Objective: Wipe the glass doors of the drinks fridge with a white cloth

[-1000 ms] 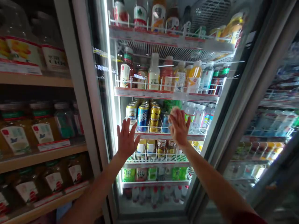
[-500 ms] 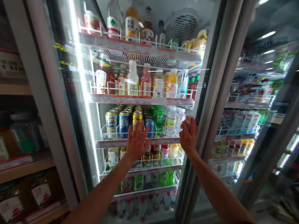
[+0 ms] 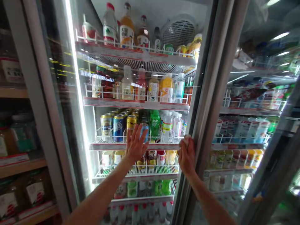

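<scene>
A glass-door drinks fridge point(image 3: 206, 93) stands in front of me. My left hand point(image 3: 136, 145) lies flat on the glass with its fingers spread, over the shelf of cans point(image 3: 118, 126). My right hand point(image 3: 186, 156) is curled against the door's right frame at the same height. A small pale thing shows at its fingertips; I cannot make out what it is. Behind the glass, bottles point(image 3: 154, 87) fill the shelf above and small jars point(image 3: 161, 156) the shelf below.
A second glass-door fridge point(image 3: 246, 131) with cartons and bottles stands to the right. Wooden shelves point(image 3: 21, 164) with large jars are on the left. A fan grille point(image 3: 179, 31) sits at the back top of the fridge.
Both hands have slid to the right across the glass. My right hand has gone from the pane to the door's right frame and has curled. The view has shifted right.
</scene>
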Tool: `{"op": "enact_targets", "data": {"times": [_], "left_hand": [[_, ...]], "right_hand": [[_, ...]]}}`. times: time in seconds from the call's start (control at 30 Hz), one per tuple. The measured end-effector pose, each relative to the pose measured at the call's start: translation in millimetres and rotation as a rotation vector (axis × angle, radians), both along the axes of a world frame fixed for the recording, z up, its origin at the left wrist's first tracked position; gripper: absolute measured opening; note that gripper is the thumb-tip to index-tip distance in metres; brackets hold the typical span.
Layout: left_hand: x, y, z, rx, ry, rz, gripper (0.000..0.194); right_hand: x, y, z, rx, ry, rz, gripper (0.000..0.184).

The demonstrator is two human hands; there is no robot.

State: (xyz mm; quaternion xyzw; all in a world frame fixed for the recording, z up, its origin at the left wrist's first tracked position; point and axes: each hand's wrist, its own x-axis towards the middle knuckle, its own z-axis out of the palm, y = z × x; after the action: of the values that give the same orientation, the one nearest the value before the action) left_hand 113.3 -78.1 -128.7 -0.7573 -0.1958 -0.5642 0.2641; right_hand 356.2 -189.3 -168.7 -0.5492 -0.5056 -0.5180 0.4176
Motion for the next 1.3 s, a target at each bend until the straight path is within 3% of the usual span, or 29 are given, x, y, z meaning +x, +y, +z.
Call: {"op": "enact_targets", "data": {"times": [0.07, 0.1, 0.2, 0.27, 0.3, 0.4, 0.47, 0.67, 0.8, 0.87, 1.0, 1.07, 1.2, 1.23, 1.3], "left_hand": [[4, 0, -3.2, -0.003, -0.004, 0.011, 0.061], [7, 0, -2.7, -0.007, -0.008, 0.021, 0.061], [15, -2, 2.1, -0.013, -0.029, 0.053, 0.059], [17, -3, 1.8, -0.019, -0.037, 0.063, 0.06], [16, -4, -0.4, -0.025, -0.037, 0.068, 0.061], [8, -3, -10.3, -0.043, -0.022, 0.081, 0.062], [0, -1, -14.5, -0.042, -0.024, 0.089, 0.063], [-25, 10, -11.0, -0.046, -0.059, 0.144, 0.064], [-48, 18, -13.5, -0.049, -0.055, 0.164, 0.063], [-61, 24, -13.1, -0.041, -0.062, 0.178, 0.061], [-81, 37, -7.5, -0.047, -0.103, 0.19, 0.059], [-89, 42, -7.0, -0.055, -0.109, 0.19, 0.059], [-104, 52, -12.8, -0.046, -0.084, 0.201, 0.058], [-108, 54, -13.9, -0.038, -0.076, 0.205, 0.059], [-115, 59, -13.7, -0.017, -0.071, 0.208, 0.059]], "right_hand": [[1, -2, -11.5, -0.023, -0.026, -0.021, 0.055], [2, 0, -4.0, -0.024, -0.031, -0.022, 0.054], [0, 10, 44.0, 0.048, -0.001, -0.006, 0.052], [-6, 16, 59.9, 0.099, 0.0, -0.004, 0.051], [-10, 17, 56.6, 0.082, -0.035, 0.004, 0.051], [-21, 15, 20.7, -0.119, -0.269, 0.061, 0.05], [-26, 15, 7.8, -0.213, -0.376, 0.091, 0.048], [-50, 38, 51.0, 0.007, -0.159, 0.077, 0.051], [-79, 46, 37.4, -0.245, -0.515, 0.156, 0.049], [-87, 50, 43.7, -0.279, -0.557, 0.162, 0.046], [-101, 65, 76.2, -0.061, -0.262, 0.115, 0.046], [-112, 70, 66.7, -0.094, -0.286, 0.127, 0.047], [-134, 73, 13.7, -0.36, -0.656, 0.203, 0.046], [-138, 74, 8.8, -0.378, -0.693, 0.212, 0.046], [-146, 79, 17.0, -0.328, -0.618, 0.199, 0.048]]}}
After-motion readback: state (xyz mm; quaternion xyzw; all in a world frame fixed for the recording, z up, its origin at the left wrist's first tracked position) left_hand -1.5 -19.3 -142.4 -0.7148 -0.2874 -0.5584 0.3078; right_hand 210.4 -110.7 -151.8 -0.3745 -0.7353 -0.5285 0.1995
